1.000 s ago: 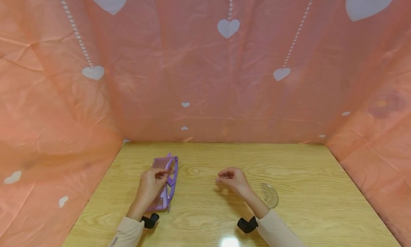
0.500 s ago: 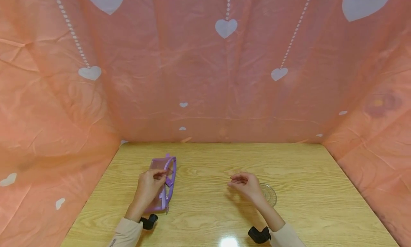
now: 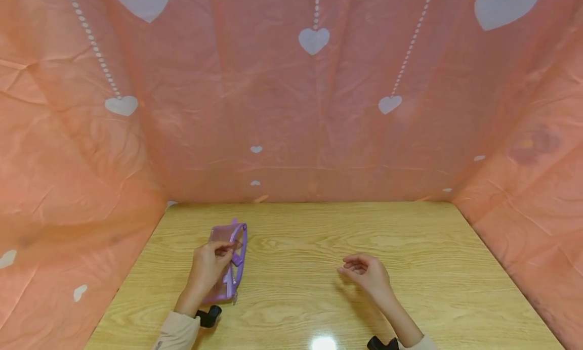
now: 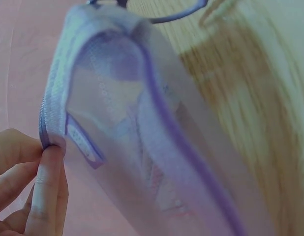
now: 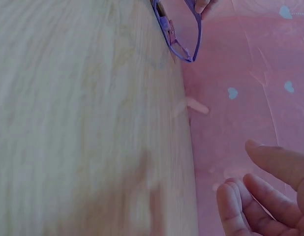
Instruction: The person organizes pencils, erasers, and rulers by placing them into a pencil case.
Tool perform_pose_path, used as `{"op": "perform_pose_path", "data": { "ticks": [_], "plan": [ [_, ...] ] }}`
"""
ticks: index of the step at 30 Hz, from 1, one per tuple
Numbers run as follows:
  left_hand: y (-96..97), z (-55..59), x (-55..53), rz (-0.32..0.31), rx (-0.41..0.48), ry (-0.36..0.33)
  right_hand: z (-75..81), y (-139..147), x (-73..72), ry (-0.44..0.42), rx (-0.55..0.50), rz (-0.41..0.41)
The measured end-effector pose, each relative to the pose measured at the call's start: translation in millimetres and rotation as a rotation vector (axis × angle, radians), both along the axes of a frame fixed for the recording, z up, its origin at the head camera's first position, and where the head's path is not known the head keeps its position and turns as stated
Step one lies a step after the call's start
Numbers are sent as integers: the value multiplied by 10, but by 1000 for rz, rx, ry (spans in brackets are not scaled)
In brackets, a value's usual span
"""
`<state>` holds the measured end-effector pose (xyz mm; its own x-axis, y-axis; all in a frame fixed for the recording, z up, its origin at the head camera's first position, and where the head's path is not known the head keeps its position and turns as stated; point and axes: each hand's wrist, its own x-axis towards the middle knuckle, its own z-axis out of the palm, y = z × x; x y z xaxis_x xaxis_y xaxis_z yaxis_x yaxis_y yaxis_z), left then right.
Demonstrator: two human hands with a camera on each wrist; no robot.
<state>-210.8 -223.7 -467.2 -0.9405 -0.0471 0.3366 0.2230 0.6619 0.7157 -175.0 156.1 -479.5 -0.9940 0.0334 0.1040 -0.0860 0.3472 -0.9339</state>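
A see-through pencil case (image 3: 221,233) with purple trim lies on the left of the table, its zipped mouth gaping. My left hand (image 3: 206,267) pinches the mouth's edge between thumb and fingers. In the left wrist view, the fingers (image 4: 47,189) grip the zip band, and a small purple tab hangs inside; the contents look blurred. Over the table at right, my right hand (image 3: 370,278) hovers with loosely bent fingers and holds nothing. The right wrist view shows its thumb (image 5: 277,160) apart from the fingers. The protractor seen earlier is hidden around the right hand.
The wooden table (image 3: 291,228) is enclosed at the back and sides by a pink-orange cloth (image 3: 273,112) with white hearts. Black wrist cameras sit on both wrists. A light reflection shows at the table's front.
My right hand has moved right and towards me, over the place where the protractor showed. The left hand keeps its pinch on the pencil case. The head view has shifted slightly.
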Motion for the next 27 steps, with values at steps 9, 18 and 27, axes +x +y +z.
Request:
{"op": "perform_pose_path", "data": {
  "ticks": [9,18,27],
  "plan": [
    [-27,-27,-2,-7,-7,8,-13,143,118,-8,-3,-63],
    [-12,-44,-54,-26,-11,99,-60,352,190,22,58,-156],
    [4,-50,-62,-28,-10,61,-157,521,285,104,238,-238]
  ]
}}
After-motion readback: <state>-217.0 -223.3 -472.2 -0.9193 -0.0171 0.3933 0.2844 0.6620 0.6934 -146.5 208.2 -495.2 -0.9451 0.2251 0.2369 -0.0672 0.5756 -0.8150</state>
